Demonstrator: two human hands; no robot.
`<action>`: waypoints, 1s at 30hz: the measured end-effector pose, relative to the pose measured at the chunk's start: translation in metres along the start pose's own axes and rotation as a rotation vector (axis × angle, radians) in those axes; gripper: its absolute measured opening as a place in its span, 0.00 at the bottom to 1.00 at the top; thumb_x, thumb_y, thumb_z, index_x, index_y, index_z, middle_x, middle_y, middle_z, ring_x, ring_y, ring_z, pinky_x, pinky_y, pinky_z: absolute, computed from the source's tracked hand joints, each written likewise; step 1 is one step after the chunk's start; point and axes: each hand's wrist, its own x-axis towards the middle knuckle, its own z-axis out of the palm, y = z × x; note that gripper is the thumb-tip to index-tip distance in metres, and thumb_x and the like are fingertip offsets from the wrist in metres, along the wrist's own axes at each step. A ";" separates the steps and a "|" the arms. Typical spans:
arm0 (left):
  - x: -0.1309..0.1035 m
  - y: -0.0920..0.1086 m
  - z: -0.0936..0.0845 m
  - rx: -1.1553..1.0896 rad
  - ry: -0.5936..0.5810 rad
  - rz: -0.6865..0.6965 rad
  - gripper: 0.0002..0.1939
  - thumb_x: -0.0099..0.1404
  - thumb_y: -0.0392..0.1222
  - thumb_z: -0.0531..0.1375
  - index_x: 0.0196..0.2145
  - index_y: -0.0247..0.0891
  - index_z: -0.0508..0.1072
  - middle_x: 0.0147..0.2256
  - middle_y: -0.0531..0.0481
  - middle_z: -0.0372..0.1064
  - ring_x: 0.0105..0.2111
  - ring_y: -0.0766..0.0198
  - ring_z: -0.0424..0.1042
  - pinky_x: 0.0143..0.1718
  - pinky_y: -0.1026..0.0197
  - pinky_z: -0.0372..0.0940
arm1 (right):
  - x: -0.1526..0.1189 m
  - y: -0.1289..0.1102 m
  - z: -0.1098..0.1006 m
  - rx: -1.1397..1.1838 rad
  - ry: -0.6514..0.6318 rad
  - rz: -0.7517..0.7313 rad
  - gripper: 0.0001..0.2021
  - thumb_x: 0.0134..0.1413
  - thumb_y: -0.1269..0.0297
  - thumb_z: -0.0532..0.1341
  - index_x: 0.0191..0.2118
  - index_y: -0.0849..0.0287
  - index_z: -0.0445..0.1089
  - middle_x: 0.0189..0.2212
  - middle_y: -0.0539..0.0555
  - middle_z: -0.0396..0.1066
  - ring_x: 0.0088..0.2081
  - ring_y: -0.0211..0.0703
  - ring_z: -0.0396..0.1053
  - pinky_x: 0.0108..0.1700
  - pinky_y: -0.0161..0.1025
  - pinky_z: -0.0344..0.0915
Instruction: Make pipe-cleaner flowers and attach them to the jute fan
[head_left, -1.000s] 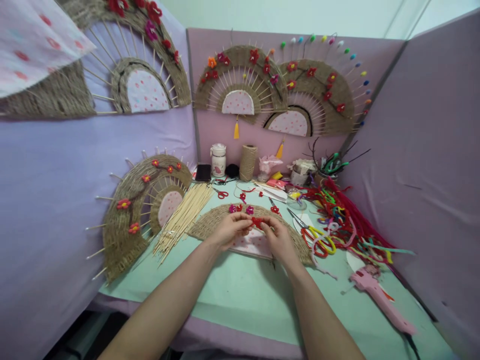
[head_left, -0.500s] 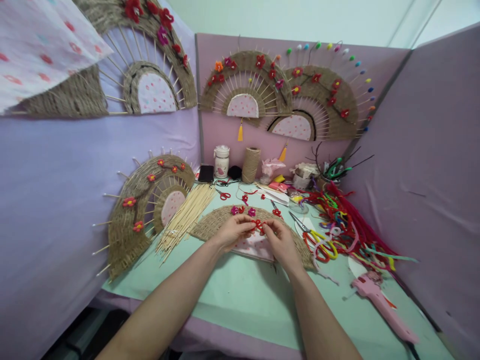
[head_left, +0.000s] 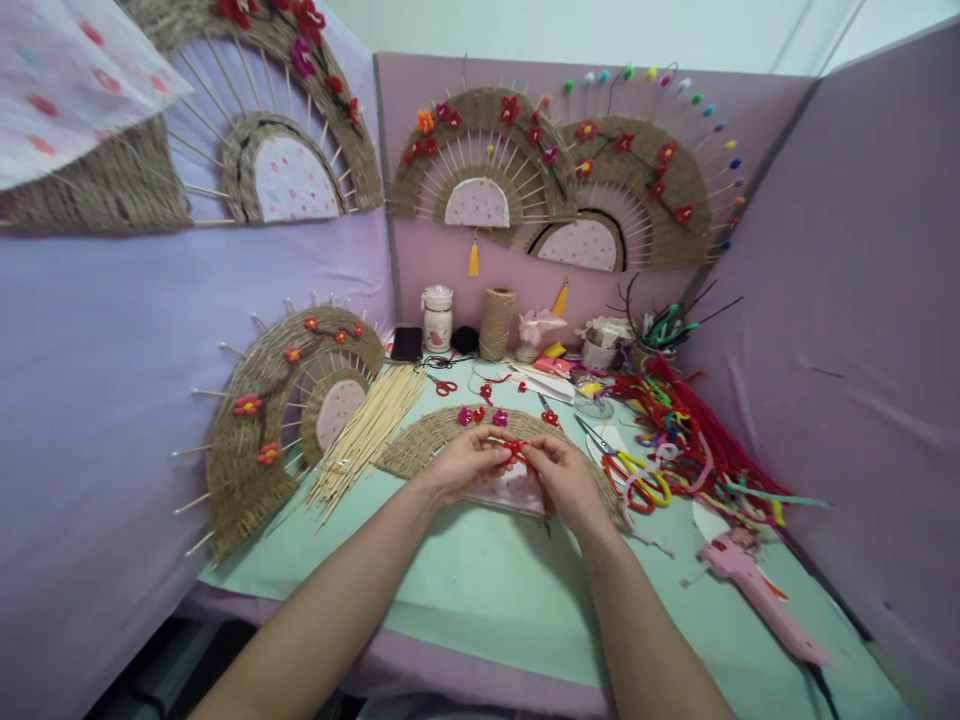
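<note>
Left hand (head_left: 471,464) and right hand (head_left: 558,472) pinch red flower (head_left: 515,453) from either side, above middle of fan (head_left: 418,440). Loops look more spread than a second ago; shaping seems under way. Yellow-handled scissors (head_left: 637,464) right of fan, glue gun (head_left: 759,592) farther right.

Flat-lying fan (head_left: 414,440) looks rough, twine-like; its spotted centre (head_left: 514,492) is matt cloth. Thin sticks (head_left: 371,425): bare wood. Glue gun (head_left: 761,597): smooth plastic. Scissor blades (head_left: 594,436): metal.

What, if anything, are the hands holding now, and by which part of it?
A small red looped piece, pinched at opposite sides by the left hand and right hand.
</note>
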 end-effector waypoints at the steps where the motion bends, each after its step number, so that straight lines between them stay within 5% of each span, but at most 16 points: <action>1: 0.000 0.000 0.001 0.039 0.009 0.024 0.17 0.46 0.39 0.68 0.34 0.33 0.72 0.25 0.51 0.69 0.26 0.71 0.68 0.30 0.67 0.61 | 0.000 0.000 0.000 -0.003 0.010 0.010 0.11 0.43 0.55 0.61 0.26 0.58 0.66 0.15 0.46 0.62 0.17 0.35 0.57 0.19 0.32 0.52; 12: 0.000 0.002 0.001 0.156 0.004 -0.034 0.16 0.43 0.41 0.69 0.30 0.31 0.75 0.28 0.46 0.73 0.28 0.67 0.71 0.36 0.62 0.64 | -0.001 0.001 -0.001 -0.040 -0.009 0.026 0.12 0.45 0.54 0.60 0.28 0.59 0.67 0.17 0.47 0.63 0.17 0.35 0.57 0.18 0.31 0.51; 21: 0.005 -0.003 0.001 0.135 0.115 0.097 0.15 0.42 0.39 0.69 0.31 0.32 0.77 0.29 0.46 0.75 0.29 0.66 0.71 0.38 0.61 0.65 | -0.004 0.002 0.004 -0.273 0.055 -0.334 0.11 0.53 0.57 0.56 0.33 0.59 0.67 0.30 0.54 0.70 0.32 0.41 0.67 0.36 0.38 0.63; 30: 0.004 -0.008 0.002 0.293 0.134 0.062 0.13 0.45 0.40 0.67 0.31 0.34 0.77 0.28 0.46 0.75 0.28 0.64 0.72 0.35 0.62 0.65 | -0.005 -0.002 0.003 -0.361 0.098 -0.490 0.07 0.53 0.63 0.56 0.32 0.57 0.71 0.31 0.54 0.69 0.35 0.43 0.67 0.38 0.40 0.63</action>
